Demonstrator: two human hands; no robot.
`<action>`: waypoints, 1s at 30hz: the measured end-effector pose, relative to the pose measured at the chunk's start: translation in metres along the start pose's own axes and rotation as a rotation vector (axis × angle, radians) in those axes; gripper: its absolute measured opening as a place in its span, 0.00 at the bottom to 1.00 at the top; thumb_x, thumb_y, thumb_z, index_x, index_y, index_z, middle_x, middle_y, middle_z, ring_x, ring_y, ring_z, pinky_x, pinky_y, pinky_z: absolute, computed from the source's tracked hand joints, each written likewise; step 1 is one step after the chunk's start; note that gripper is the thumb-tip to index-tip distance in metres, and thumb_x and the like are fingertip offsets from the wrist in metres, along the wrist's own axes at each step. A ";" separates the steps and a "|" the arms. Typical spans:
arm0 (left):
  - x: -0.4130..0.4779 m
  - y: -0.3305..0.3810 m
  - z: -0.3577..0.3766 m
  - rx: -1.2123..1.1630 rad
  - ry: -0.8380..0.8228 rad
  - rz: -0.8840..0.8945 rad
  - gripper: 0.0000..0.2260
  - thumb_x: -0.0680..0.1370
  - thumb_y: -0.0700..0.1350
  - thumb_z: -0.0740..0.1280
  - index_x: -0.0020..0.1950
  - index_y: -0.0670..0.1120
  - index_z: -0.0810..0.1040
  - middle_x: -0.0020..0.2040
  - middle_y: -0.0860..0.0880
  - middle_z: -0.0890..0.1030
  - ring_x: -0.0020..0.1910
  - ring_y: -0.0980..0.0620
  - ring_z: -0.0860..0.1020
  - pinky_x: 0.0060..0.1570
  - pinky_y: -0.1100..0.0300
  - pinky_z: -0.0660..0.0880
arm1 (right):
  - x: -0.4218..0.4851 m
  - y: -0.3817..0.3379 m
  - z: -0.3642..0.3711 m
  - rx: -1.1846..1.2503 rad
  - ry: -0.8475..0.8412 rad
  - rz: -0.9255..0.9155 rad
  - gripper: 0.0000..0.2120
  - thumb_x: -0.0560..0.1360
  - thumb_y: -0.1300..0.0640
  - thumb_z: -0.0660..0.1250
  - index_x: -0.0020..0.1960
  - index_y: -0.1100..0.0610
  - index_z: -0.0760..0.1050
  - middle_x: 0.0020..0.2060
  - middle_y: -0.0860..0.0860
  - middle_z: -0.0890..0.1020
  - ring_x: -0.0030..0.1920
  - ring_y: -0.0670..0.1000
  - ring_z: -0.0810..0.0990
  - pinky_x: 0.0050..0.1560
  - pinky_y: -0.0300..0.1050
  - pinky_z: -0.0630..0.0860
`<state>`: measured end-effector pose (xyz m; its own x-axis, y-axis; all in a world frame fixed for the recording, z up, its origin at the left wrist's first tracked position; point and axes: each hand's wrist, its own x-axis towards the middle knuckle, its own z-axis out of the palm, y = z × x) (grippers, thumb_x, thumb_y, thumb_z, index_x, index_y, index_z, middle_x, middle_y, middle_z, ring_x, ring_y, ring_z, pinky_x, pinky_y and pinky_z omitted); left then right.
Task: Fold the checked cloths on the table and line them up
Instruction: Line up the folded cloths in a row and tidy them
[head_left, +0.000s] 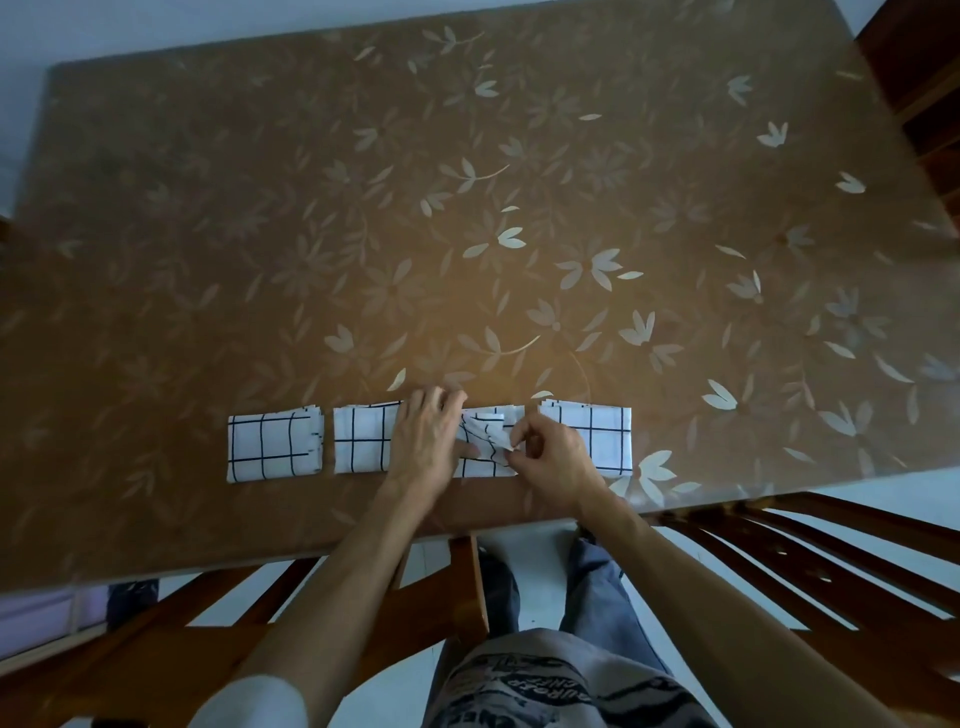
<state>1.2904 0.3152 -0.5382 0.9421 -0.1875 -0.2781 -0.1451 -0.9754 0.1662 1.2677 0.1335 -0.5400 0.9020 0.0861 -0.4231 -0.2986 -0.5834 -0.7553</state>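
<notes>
Several white cloths with dark checks lie in a row near the table's front edge. The leftmost folded cloth (274, 445) lies alone. A second folded cloth (361, 440) is partly under my left hand (427, 435), which presses flat across it and onto the third cloth (485, 447). That third cloth is rumpled, and my right hand (553, 457) pinches its right corner between thumb and fingers. The rightmost folded cloth (602, 434) lies just behind my right hand.
The table (467, 208) has a brown leaf-patterned cover under glass. Wooden chairs stand at the front left (218, 623) and front right (810, 561). My legs and shirt show below the table edge.
</notes>
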 end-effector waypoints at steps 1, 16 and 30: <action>0.001 0.000 -0.001 0.010 -0.004 -0.006 0.30 0.70 0.38 0.77 0.69 0.47 0.70 0.60 0.46 0.73 0.59 0.45 0.71 0.61 0.54 0.69 | 0.001 -0.001 0.000 0.023 -0.008 0.000 0.12 0.69 0.61 0.72 0.49 0.51 0.74 0.36 0.42 0.78 0.32 0.42 0.74 0.37 0.37 0.70; 0.012 -0.008 0.006 -0.001 -0.040 -0.032 0.34 0.67 0.62 0.76 0.66 0.49 0.70 0.57 0.48 0.71 0.56 0.48 0.72 0.57 0.55 0.70 | 0.021 -0.008 -0.001 0.023 0.132 0.226 0.12 0.71 0.50 0.76 0.48 0.54 0.77 0.35 0.46 0.77 0.41 0.51 0.79 0.43 0.46 0.76; -0.028 -0.006 0.035 0.124 0.187 0.330 0.22 0.68 0.34 0.74 0.61 0.43 0.77 0.62 0.40 0.79 0.63 0.41 0.77 0.65 0.44 0.73 | 0.030 -0.007 0.011 -0.570 0.351 -0.268 0.10 0.69 0.67 0.73 0.47 0.61 0.75 0.43 0.55 0.76 0.41 0.56 0.75 0.39 0.47 0.74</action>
<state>1.2543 0.3225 -0.5642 0.8759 -0.4798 -0.0496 -0.4737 -0.8751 0.0990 1.2935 0.1489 -0.5532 0.9971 0.0763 -0.0018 0.0695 -0.9178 -0.3910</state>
